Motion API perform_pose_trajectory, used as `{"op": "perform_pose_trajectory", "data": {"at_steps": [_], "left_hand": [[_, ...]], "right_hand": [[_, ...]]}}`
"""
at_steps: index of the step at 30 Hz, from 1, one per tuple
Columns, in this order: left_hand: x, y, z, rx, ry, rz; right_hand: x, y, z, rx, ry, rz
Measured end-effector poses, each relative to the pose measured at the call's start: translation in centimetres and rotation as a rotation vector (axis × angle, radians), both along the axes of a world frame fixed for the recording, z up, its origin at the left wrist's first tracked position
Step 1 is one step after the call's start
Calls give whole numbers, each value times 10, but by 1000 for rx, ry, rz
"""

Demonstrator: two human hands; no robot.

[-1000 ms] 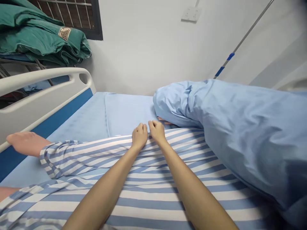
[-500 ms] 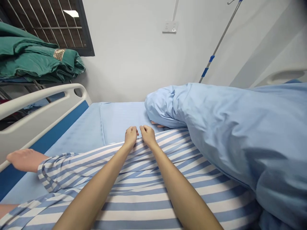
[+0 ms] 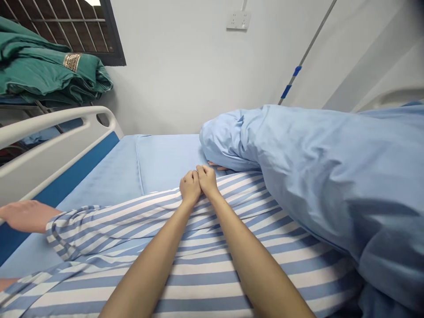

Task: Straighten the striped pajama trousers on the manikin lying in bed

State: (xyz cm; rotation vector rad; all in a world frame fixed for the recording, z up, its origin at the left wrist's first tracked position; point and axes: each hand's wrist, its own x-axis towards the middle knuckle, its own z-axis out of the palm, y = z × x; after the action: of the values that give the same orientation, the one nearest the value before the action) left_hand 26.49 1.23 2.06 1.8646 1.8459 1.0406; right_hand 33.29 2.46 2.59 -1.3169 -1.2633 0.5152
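My left hand (image 3: pixel 190 185) and my right hand (image 3: pixel 207 179) rest side by side, touching, at the far edge of the far leg of a person lying on a bed. Both have curled fingers with the backs upward; whatever is beneath the fingers, if anything, is hidden. Blue-and-white striped trousers (image 3: pixel 212 265) cover the legs. A bare foot (image 3: pixel 29 215) sticks out at the left. Right of my hands, a light blue quilt (image 3: pixel 308 163) covers the upper body, and fingertips (image 3: pixel 217 166) of the lying person show under its edge.
Light blue sheeting (image 3: pixel 165 154) covers the bed up to the wall. A white-and-blue bed-end board (image 3: pixel 66 145) stands at the left, with folded green fabric (image 3: pixel 49 75) beyond it. An IV pole (image 3: pixel 306 55) and a wall socket (image 3: pixel 238 20) are at the back.
My left hand has moved right, closing the small gap, so both hands now touch. The camera view has tipped slightly downward. The quilt and legs lie as before.
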Motion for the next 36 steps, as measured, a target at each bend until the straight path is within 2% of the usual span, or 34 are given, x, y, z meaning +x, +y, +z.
{"op": "perform_pose_trajectory", "data": {"at_steps": [5, 10, 13, 15, 20, 28, 32, 36], "left_hand": [[-1, -2, 6, -44, 80, 42], [1, -6, 5, -65, 110, 103], [2, -6, 3, -52, 128, 91], [3, -5, 1, -41, 143, 100], [6, -3, 0, -51, 155, 118], [6, 0, 3, -76, 148, 1], [18, 5, 26, -48, 53, -81], [46, 5, 49, 128, -110, -205]], "right_hand": [[-1, 0, -1, -11, -66, -33], [9, 0, 19, -146, -334, 23], [19, -3, 30, -96, -481, 116], [28, -5, 28, -60, -508, 151], [42, -8, 6, -34, -413, 21], [47, -7, 7, -17, -212, 99], [51, -4, 7, 8, -41, 120], [58, 0, 8, -1, 306, 174]]}}
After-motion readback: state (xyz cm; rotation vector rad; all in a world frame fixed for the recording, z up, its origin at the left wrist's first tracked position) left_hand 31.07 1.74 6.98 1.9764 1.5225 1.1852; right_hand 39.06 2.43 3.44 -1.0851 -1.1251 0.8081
